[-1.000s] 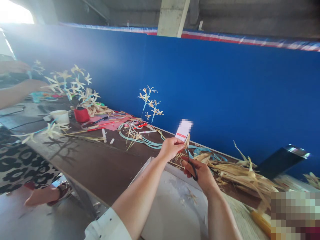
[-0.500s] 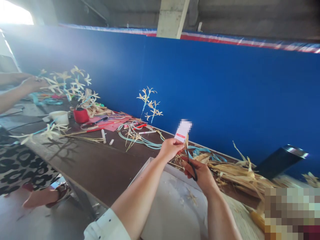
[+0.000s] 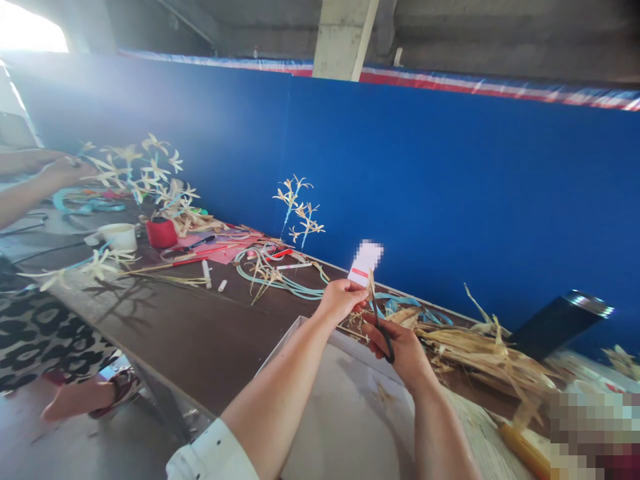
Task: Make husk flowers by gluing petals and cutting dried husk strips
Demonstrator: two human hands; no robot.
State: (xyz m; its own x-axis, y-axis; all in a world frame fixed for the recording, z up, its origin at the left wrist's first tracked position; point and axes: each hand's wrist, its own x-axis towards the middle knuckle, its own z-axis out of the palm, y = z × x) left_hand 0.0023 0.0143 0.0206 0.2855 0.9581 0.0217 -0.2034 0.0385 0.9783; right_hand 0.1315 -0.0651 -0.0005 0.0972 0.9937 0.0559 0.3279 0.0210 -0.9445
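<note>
My left hand is closed in a pinch on a small strip of dried corn husk; its fingers partly hide the strip. My right hand grips a pair of scissors with dark handles, the blades pointing up at the strip by my left fingertips. Right behind my left hand stands a lit phone, its screen partly blurred out. Under my forearms lies a shallow white box with a scrap of husk in it.
Dried husks and a dark tumbler lie at right. Husk flowers stand near the blue partition. Pale tubing, a red thread spool and a white cup are leftward. Another person's hands touch flowers at far left.
The scissors and the husk strip have shifted very slightly at my fingertips. At far left, the other person's hands and the blue ribbon near them have moved a little.
</note>
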